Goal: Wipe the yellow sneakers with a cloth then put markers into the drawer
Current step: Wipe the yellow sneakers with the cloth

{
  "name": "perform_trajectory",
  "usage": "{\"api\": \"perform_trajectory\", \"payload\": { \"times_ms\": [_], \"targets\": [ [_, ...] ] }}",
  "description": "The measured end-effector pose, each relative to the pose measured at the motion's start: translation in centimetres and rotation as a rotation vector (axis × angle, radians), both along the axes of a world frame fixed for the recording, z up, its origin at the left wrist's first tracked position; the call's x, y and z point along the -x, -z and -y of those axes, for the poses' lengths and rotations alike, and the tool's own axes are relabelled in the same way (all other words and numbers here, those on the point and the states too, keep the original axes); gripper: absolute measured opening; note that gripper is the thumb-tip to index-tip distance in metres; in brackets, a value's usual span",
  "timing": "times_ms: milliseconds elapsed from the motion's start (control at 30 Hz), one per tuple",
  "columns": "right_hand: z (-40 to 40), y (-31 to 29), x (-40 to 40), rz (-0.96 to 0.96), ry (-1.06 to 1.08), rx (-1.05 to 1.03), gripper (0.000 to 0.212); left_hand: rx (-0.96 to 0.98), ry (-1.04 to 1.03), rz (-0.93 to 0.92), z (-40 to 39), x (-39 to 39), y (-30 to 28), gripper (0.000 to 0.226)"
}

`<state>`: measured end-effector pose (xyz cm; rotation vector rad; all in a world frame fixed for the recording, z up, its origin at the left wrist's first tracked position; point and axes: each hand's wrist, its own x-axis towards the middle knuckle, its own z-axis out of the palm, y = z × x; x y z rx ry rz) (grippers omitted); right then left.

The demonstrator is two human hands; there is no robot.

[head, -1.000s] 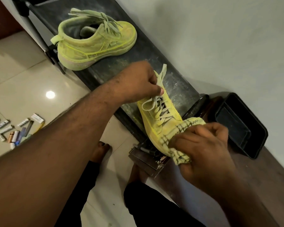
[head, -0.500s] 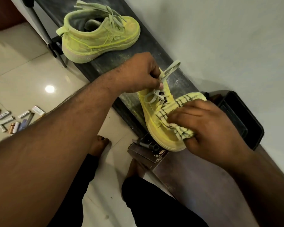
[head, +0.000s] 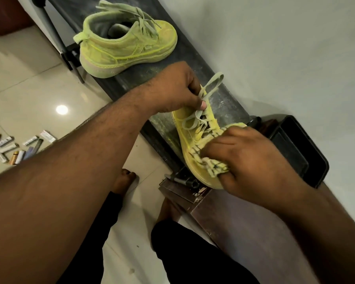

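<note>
Two dusty yellow sneakers stand on a dark bench [head: 135, 78] along the wall. The far sneaker [head: 127, 48] sits alone with loose laces. My left hand [head: 172, 87] grips the collar and laces of the near sneaker [head: 190, 128], steadying it. My right hand [head: 246, 162] holds a yellow checked cloth [head: 209, 162] pressed against the near sneaker's toe and side. Several markers [head: 19, 146] lie scattered on the tiled floor at the left. An open brown drawer [head: 178, 189] sticks out below the sneaker, with a dark marker [head: 182, 179] in it.
A black tray [head: 299, 152] rests on the brown cabinet top [head: 244, 232] at the right, near the wall. A black tripod leg [head: 55, 37] stands behind the bench at the upper left. My legs and bare feet are below, on the glossy tiles.
My right hand has rubbed the cloth from the shoe's toe up over its front and back down toward the toe. My left hand keeps its grip on the shoe; the view has shifted slightly.
</note>
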<state>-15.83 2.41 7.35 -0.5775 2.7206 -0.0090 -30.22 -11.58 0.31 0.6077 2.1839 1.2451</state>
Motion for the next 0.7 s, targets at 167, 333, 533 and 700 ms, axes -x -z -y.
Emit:
{"api": "perform_trajectory", "payload": {
  "times_ms": [167,333,533,700],
  "targets": [
    [0.3,2.7,-1.8,0.03,-0.13,-0.08,0.033,-0.358,-0.269,0.435,0.5,0.1,-0.9,0.027],
    [-1.2,0.4,-1.6,0.052,-0.097,-0.07,0.029,-0.323,-0.277,0.725,0.7,0.6,-1.3,0.043],
    [-1.1,2.0,-1.4,0.012,-0.123,-0.115,0.036,-0.312,-0.222,0.666,0.7,0.6,-0.8,0.049],
    [-1.9,-0.2,-1.0,0.076,-0.103,-0.085,0.027,-0.354,-0.184,0.61,0.8,0.5,-0.8,0.038]
  ]
}}
